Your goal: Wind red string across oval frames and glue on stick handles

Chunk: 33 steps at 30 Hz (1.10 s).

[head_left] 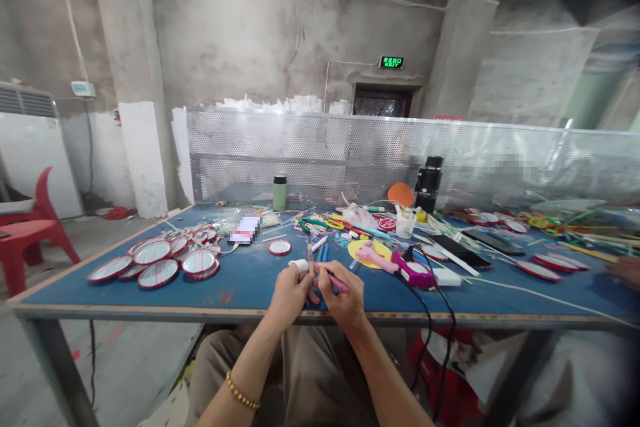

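Observation:
My left hand (290, 290) is closed at the table's front edge, pinching a thin, flat, light-brown stick (310, 256) that points upward. Something white (299, 265) sits around or on one of its fingers; which, I cannot tell. Close beside it, my right hand (345, 293) is wrapped round a pink pen (337, 276), whose tip end meets the left fingers. Just beyond the hands lie blue pens (325, 253) and a white marker (319, 244). To the right, a purple and pink hot-glue gun (415, 270) rests by a yellow disc (377, 252).
Round red-rimmed discs (153, 252) are heaped at left, near a lit phone (245, 229). A green bottle (279, 193) and black flask (429, 185) stand before a perforated metal screen (300, 140). Black cables (427, 320) hang over the front edge. Another person's hand (625, 271) shows at far right.

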Each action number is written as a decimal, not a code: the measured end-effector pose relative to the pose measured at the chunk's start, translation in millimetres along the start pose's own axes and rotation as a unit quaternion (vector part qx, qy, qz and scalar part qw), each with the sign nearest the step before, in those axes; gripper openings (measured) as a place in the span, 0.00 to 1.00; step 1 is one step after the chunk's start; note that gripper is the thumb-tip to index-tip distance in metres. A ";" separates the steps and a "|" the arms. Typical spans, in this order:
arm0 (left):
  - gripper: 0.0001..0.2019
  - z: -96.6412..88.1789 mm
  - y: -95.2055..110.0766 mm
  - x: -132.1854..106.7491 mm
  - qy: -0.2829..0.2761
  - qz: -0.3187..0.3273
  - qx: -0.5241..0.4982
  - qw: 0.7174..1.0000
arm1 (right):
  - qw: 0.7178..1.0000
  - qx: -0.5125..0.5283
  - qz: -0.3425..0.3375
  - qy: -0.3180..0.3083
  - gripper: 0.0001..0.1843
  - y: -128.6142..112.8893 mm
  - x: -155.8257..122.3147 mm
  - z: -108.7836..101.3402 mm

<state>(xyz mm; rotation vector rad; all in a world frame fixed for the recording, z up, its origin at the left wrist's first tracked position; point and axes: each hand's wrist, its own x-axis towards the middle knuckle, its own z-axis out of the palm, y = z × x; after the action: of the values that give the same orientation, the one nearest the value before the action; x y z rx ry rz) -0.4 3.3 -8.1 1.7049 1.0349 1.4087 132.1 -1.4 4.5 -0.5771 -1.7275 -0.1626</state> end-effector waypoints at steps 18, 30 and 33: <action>0.12 0.9 3.9 0.0 -0.003 -0.016 -0.029 0.999 | 1.000 -0.013 0.003 0.012 0.09 0.3 -1.9 0.4; 0.11 1.1 4.5 0.1 -0.003 -0.019 -0.023 1.000 | 1.000 -0.019 0.001 0.023 0.09 -0.4 -1.2 -0.2; 0.11 1.3 3.9 0.2 -0.003 -0.027 -0.029 0.999 | 0.999 -0.020 0.008 0.027 0.09 -0.3 -1.2 -0.1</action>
<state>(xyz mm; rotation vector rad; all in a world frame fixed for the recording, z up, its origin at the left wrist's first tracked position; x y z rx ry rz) 1.4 1.8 -4.8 1.6261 1.0196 1.3855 132.2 -2.0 3.4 -0.6103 -1.6689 -0.1990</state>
